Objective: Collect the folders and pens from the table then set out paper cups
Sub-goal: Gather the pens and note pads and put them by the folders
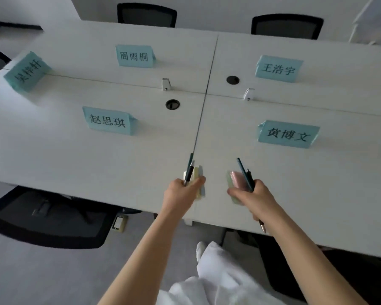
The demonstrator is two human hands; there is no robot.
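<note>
Your table (119, 155): matt white laminate, smooth. Name cards (107, 121): matt teal paper. Pens (189, 171): glossy dark plastic, one with a metal-looking tip. Chairs (146, 15): black mesh cloth. Your trousers (218, 278): white cloth.

Over the near edge of the white tabletop (75, 155), pens (189, 170) and a pale yellow pad (198, 183) are gripped in the left hand (183, 192), while dark pens (244, 175) and a pink-and-green pad (234, 183) are clasped in the right hand (251, 194). Five teal name cards (108, 121) are stood on the tabletop, and black chairs (146, 15) are seen around it.
</note>
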